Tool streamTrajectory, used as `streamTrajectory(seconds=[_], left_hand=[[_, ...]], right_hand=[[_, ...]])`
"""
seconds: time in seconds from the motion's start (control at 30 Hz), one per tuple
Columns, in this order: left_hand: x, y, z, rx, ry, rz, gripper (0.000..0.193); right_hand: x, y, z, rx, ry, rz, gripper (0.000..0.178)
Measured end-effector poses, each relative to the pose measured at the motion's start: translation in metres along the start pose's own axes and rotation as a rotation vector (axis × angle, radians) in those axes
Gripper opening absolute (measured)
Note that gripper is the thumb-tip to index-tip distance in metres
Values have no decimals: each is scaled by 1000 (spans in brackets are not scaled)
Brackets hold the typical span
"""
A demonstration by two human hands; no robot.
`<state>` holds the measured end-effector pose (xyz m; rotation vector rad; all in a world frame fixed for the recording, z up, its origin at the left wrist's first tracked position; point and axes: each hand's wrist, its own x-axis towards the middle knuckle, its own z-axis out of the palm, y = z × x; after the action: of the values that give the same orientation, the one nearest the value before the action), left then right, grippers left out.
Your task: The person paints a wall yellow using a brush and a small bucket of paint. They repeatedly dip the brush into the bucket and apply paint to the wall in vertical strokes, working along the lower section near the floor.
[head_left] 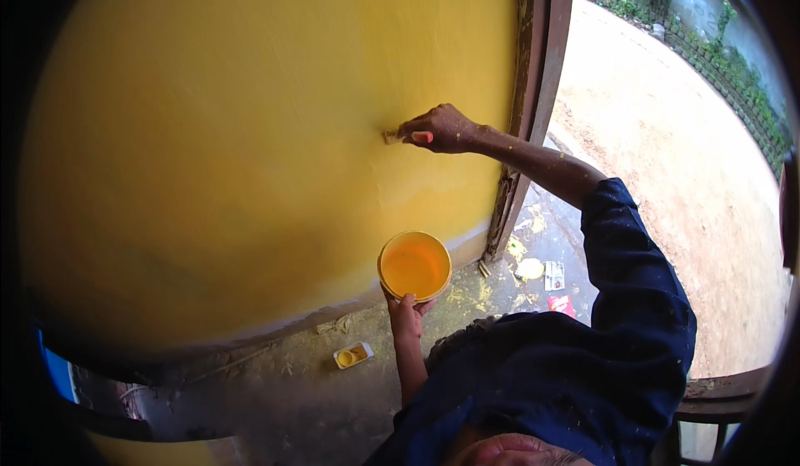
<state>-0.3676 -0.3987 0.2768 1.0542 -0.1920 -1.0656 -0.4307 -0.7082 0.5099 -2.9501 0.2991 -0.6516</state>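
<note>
My right hand (446, 129) is closed round a paintbrush (392, 137), and a bit of its reddish handle shows between the fingers. The bristle end meets the yellow wall (250, 133), or comes very close to it, with a dark shadow beside it. Lower down, my left hand (407, 316) grips a round plastic bucket (417, 244) by its near side. Orange-yellow paint lies inside the bucket. The fingers under the bucket are partly hidden by it.
A brown door frame (533, 66) edges the wall on the right, with bright bare ground (667, 158) beyond. On the paint-spattered floor (467, 295) lie a small white tray (367, 349), a red packet (561, 304) and a printed paper piece (554, 275).
</note>
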Motion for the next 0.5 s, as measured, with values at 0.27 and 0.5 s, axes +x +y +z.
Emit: streamTrajectory(seconds=[0.27, 0.5], left_hand=[[-14, 10, 15, 26, 51, -4, 73], [-8, 14, 17, 40, -16, 79, 71]], right_hand=[[27, 24, -106, -40, 988, -115, 17], [-82, 7, 121, -282, 338, -76, 33]])
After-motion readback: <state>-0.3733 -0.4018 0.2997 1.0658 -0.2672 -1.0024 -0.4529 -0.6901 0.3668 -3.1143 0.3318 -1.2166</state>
